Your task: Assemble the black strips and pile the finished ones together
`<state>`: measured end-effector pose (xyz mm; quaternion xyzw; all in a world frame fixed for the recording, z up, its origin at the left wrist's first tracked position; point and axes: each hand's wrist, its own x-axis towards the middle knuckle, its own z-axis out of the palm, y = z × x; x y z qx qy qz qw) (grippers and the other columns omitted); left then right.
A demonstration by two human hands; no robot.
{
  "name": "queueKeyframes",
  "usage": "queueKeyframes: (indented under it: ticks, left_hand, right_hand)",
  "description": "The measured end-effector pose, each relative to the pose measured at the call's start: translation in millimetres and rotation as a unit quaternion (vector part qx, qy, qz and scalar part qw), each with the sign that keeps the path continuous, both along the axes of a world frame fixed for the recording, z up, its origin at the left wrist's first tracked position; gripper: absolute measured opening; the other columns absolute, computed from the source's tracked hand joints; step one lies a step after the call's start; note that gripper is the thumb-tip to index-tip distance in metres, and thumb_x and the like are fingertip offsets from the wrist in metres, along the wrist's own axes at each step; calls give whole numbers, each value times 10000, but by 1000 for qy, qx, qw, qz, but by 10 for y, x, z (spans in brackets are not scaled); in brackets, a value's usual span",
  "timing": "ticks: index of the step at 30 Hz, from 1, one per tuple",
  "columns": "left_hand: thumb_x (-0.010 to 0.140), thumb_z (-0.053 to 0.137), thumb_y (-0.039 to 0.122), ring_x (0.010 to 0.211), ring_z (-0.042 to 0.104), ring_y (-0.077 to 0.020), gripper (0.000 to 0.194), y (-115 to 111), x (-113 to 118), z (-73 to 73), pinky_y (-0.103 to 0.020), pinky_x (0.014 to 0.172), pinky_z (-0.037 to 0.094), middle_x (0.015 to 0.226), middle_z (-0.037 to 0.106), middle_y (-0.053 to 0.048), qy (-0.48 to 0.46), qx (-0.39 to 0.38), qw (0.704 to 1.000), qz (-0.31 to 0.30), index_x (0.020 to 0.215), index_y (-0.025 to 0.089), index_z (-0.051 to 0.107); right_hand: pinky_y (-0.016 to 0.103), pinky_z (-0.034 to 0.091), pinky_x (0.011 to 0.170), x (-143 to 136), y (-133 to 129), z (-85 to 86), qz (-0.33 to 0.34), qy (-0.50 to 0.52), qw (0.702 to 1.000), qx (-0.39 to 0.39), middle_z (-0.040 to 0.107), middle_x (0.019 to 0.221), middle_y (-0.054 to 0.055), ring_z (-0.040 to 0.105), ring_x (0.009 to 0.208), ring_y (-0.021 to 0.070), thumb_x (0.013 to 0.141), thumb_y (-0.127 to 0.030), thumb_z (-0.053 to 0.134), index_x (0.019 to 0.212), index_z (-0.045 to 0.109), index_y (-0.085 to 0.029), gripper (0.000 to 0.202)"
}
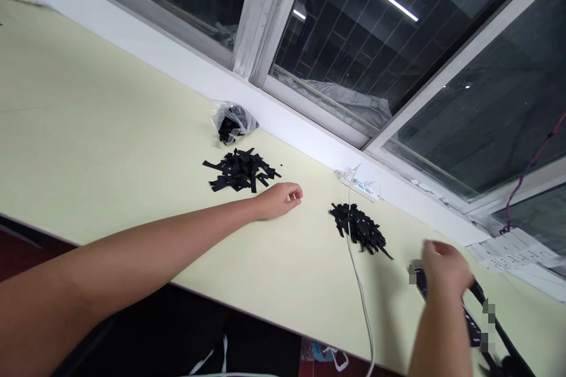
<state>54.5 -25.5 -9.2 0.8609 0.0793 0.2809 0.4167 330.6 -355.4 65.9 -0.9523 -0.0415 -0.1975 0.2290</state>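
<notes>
My left hand (279, 199) rests on the pale yellow table just right of a loose pile of black fabric strips (241, 171). Its fingers curl with a gap between thumb and fingertips, and nothing shows in them. My right hand (446, 268) is raised over the table's right side, blurred, with its fingers bent inward; whether it holds anything is hidden. Below and behind it lies a dark device with a black strap (473, 327). A second pile of black strips (360, 228) sits between my hands, with a white cable (360, 288) running across it.
A clear plastic bag (234, 123) of black pieces stands behind the left pile. A white power strip (360, 185) lies by the wall under the windows. White papers (515, 250) are at the far right. The table's front edge (265, 321) runs below my left arm.
</notes>
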Motion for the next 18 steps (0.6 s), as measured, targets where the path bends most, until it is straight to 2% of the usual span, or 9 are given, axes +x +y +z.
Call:
queueKeyframes:
  ticks: [2, 3, 6, 8, 12, 15, 18]
  left_hand:
    - [881, 542, 307, 817, 596, -167, 155, -8, 0, -14, -292, 738, 474, 965, 665, -56, 6, 9, 1000, -7, 921, 186, 632]
    - [881, 538, 302, 824, 598, -169, 157, -12, 0, -21, -292, 740, 471, 965, 665, -58, 8, 13, 1000, -10, 925, 186, 635]
    - [876, 529, 284, 836, 603, -174, 155, -20, -6, -37, -292, 739, 463, 959, 671, -57, 13, 21, 999, -24, 926, 187, 640]
    - [872, 524, 276, 812, 603, -171, 153, -21, -12, -40, -290, 725, 458, 939, 675, -54, 17, 23, 999, -36, 913, 186, 641]
    - [864, 527, 283, 789, 601, -171, 156, -22, -22, -32, -289, 709, 453, 906, 678, -49, 21, 20, 999, -38, 893, 188, 649]
    - [861, 532, 289, 782, 601, -170, 162, -22, -23, -26, -289, 710, 452, 897, 678, -50, 17, 17, 999, -36, 885, 186, 654]
    - [862, 529, 292, 784, 603, -168, 165, -21, -21, -28, -289, 718, 454, 903, 678, -52, 13, 16, 999, -35, 882, 184, 653]
  right_hand:
    - [561, 479, 785, 146, -575, -27, -61, -26, 998, -21, 701, 924, 272, 649, 934, 462, 718, -453, 562, 1049, 726, -139, 485]
    - [577, 474, 758, 202, -825, -46, -79, -10, 996, -35, 696, 889, 267, 640, 934, 480, 685, -478, 587, 998, 740, -174, 462]
    - [555, 466, 687, 282, -1325, -108, -51, 75, 995, -46, 655, 729, 209, 642, 809, 452, 591, -532, 682, 723, 742, -259, 309]
    - [541, 458, 641, 264, -1443, -140, -35, 96, 995, -25, 626, 652, 151, 607, 644, 390, 551, -539, 710, 663, 743, -282, 282]
    - [511, 431, 576, 182, -1409, -166, -34, 102, 994, 2, 572, 539, 93, 483, 467, 294, 518, -506, 758, 602, 749, -308, 216]
    - [493, 432, 567, 184, -1396, -173, -44, 94, 995, -1, 561, 530, 83, 491, 471, 297, 514, -524, 772, 595, 742, -305, 235]
    - [491, 443, 570, 148, -1451, -229, -40, 42, 998, -1, 595, 590, 110, 568, 560, 353, 618, -638, 660, 697, 760, -291, 370]
